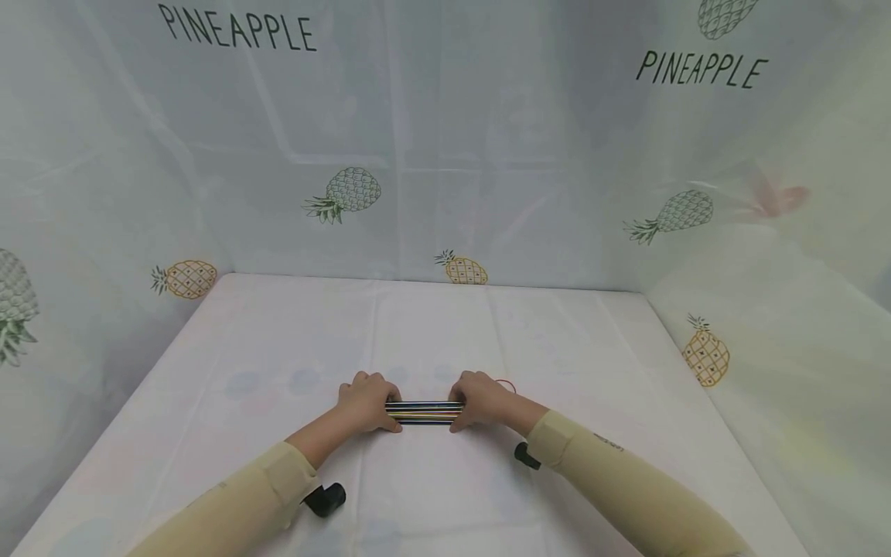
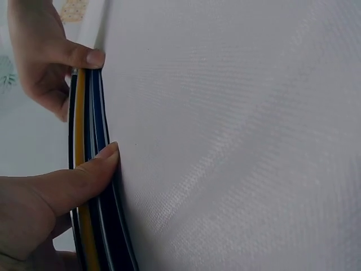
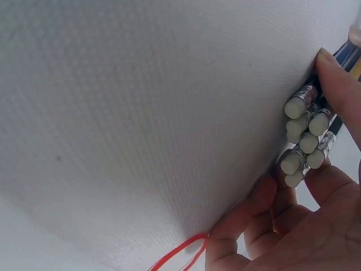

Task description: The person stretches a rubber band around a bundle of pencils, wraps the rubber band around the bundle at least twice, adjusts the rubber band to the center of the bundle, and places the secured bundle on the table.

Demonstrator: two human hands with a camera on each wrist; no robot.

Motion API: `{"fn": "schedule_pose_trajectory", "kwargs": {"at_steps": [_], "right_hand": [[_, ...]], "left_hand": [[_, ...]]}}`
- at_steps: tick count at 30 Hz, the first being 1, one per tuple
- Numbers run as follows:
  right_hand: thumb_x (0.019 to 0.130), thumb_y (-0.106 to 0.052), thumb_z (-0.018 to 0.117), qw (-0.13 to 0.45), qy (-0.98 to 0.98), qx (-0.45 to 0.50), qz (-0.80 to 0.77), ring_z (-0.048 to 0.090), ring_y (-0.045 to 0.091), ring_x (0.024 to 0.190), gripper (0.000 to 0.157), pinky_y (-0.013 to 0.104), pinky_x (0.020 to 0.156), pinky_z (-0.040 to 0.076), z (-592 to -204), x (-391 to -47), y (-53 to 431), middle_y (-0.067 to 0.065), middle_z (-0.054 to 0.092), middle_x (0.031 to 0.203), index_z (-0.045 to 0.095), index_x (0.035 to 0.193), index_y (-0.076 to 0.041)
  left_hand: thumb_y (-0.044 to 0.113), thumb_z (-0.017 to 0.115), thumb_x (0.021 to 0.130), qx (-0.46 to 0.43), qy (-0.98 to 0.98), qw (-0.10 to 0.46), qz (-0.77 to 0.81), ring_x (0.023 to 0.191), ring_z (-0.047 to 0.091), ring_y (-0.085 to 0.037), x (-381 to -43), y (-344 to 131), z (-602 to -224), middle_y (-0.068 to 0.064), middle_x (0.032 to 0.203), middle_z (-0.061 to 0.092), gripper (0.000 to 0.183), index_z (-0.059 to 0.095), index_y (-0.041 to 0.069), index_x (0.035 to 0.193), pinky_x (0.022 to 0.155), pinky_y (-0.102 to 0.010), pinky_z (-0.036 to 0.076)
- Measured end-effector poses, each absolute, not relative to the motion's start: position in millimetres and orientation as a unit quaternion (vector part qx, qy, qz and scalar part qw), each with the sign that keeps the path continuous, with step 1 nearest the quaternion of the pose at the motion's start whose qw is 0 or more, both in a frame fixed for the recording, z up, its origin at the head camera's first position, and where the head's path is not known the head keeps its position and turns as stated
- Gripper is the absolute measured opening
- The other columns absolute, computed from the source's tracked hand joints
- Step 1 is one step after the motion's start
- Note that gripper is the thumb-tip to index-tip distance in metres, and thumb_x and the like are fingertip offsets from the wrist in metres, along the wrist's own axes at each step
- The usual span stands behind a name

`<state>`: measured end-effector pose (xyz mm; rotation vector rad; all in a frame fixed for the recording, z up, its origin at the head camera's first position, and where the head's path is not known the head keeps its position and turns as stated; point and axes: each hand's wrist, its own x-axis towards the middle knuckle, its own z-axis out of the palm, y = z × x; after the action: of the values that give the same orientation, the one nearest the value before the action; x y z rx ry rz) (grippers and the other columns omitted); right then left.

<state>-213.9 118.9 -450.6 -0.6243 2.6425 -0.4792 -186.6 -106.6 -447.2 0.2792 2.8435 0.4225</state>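
Head view: a bundle of pencils (image 1: 425, 413) lies crosswise over the near half of the counter (image 1: 431, 333), midway between left and right; whether it touches the surface cannot be told. The left hand (image 1: 364, 404) grips its left end and the right hand (image 1: 482, 400) its right end, thumbs on the near side, fingers on the far side. The pencils should prove light and stiff, their smooth barrels apt to slide over one another; a hold near both ends, squeezing the group together, suits them. Barrels show black, blue and yellow, in long parallel stripes. Right wrist view: silvery ferrules (image 3: 308, 92) and white erasers (image 3: 295, 108) form an uneven right end. A red band (image 3: 180, 247) loops beside the right hand's fingers; whether it is held cannot be told.
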Motion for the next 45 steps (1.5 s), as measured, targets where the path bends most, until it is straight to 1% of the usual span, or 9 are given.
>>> {"fn": "schedule_pose_trajectory", "kwargs": {"at_steps": [6, 9, 17, 23, 28, 31, 36, 41, 45], "right_hand": [[0.071, -0.024, 0.089, 0.192, 0.942, -0.218, -0.166, 0.046, 0.015, 0.085, 0.035, 0.028, 0.075, 0.044, -447.7, -210.1, 115.6, -0.005, 0.052, 0.089, 0.073, 0.098, -0.007], [0.073, -0.024, 0.088, 0.19, 0.945, -0.213, -0.159, 0.047, 0.014, 0.086, 0.034, 0.029, 0.075, 0.044, -447.4, -207.6, 114.3, -0.005, 0.053, 0.089, 0.073, 0.098, -0.006], [0.075, -0.02, 0.086, 0.202, 0.938, -0.217, -0.182, 0.049, 0.012, 0.08, 0.027, 0.028, 0.072, 0.045, -443.4, -199.9, 119.6, -0.005, 0.054, 0.085, 0.071, 0.092, -0.005], [0.079, -0.019, 0.082, 0.218, 0.922, -0.238, -0.214, 0.051, 0.011, 0.077, 0.022, 0.029, 0.074, 0.046, -429.3, -195.7, 127.0, -0.007, 0.059, 0.083, 0.068, 0.093, -0.008], [0.084, -0.021, 0.077, 0.254, 0.903, -0.267, -0.222, 0.055, 0.011, 0.068, 0.014, 0.027, 0.065, 0.044, -414.8, -196.3, 134.0, -0.007, 0.062, 0.073, 0.065, 0.086, -0.016], [0.086, -0.015, 0.075, 0.293, 0.883, -0.262, -0.258, 0.06, 0.012, 0.062, 0.011, 0.029, 0.061, 0.048, -407.6, -196.6, 137.4, -0.002, 0.064, 0.07, 0.064, 0.088, -0.014], [0.084, -0.003, 0.073, 0.345, 0.849, -0.245, -0.316, 0.063, 0.018, 0.054, 0.01, 0.042, 0.059, 0.056, -397.0, -196.2, 140.5, 0.006, 0.064, 0.067, 0.066, 0.091, -0.004], [0.081, -0.004, 0.074, 0.35, 0.848, -0.242, -0.316, 0.061, 0.017, 0.052, 0.006, 0.045, 0.059, 0.057, -387.9, -195.5, 144.0, 0.007, 0.063, 0.062, 0.068, 0.081, -0.005], [0.083, -0.004, 0.07, 0.345, 0.849, -0.238, -0.322, 0.059, 0.017, 0.051, 0.005, 0.041, 0.056, 0.056, -384.6, -193.5, 146.7, 0.007, 0.063, 0.06, 0.066, 0.082, -0.005]], "left_hand": [[0.031, 0.089, 0.069, 0.104, 0.974, 0.141, 0.141, 0.083, 0.047, -0.019, -187.3, -105.8, -448.2, 0.003, 0.084, 0.057, 0.034, 0.073, 0.014, 0.094, 0.076, -0.043, 0.04], [0.027, 0.088, 0.071, 0.118, 0.972, 0.147, 0.143, 0.08, 0.051, -0.017, -186.1, -106.6, -449.3, 0.003, 0.083, 0.059, 0.032, 0.072, 0.011, 0.094, 0.076, -0.043, 0.043], [0.021, 0.085, 0.075, 0.138, 0.954, 0.176, 0.198, 0.074, 0.052, -0.015, -180.0, -106.6, -446.1, 0.002, 0.081, 0.06, 0.028, 0.069, 0.006, 0.092, 0.074, -0.036, 0.047], [0.022, 0.085, 0.075, 0.155, 0.949, 0.18, 0.208, 0.072, 0.051, -0.012, -176.5, -108.4, -433.4, 0.006, 0.079, 0.059, 0.025, 0.068, 0.01, 0.089, 0.07, -0.034, 0.046], [0.019, 0.083, 0.077, 0.178, 0.942, 0.191, 0.21, 0.063, 0.054, -0.013, -174.0, -107.6, -414.8, 0.006, 0.071, 0.058, 0.02, 0.067, 0.014, 0.086, 0.061, -0.032, 0.044], [0.016, 0.082, 0.079, 0.181, 0.938, 0.199, 0.218, 0.058, 0.056, -0.013, -171.6, -105.2, -404.8, 0.006, 0.068, 0.059, 0.017, 0.066, 0.014, 0.087, 0.056, -0.03, 0.043], [0.016, 0.081, 0.08, 0.193, 0.941, 0.176, 0.213, 0.058, 0.054, -0.011, -168.5, -100.2, -392.9, 0.008, 0.067, 0.058, 0.017, 0.065, 0.016, 0.085, 0.055, -0.03, 0.042], [0.017, 0.082, 0.079, 0.205, 0.946, 0.15, 0.203, 0.06, 0.052, -0.01, -166.8, -93.0, -384.4, 0.01, 0.067, 0.057, 0.018, 0.064, 0.018, 0.082, 0.057, -0.031, 0.042], [0.017, 0.082, 0.078, 0.208, 0.946, 0.138, 0.208, 0.061, 0.052, -0.011, -166.7, -88.3, -380.8, 0.01, 0.068, 0.057, 0.018, 0.065, 0.017, 0.083, 0.057, -0.031, 0.043]]}}
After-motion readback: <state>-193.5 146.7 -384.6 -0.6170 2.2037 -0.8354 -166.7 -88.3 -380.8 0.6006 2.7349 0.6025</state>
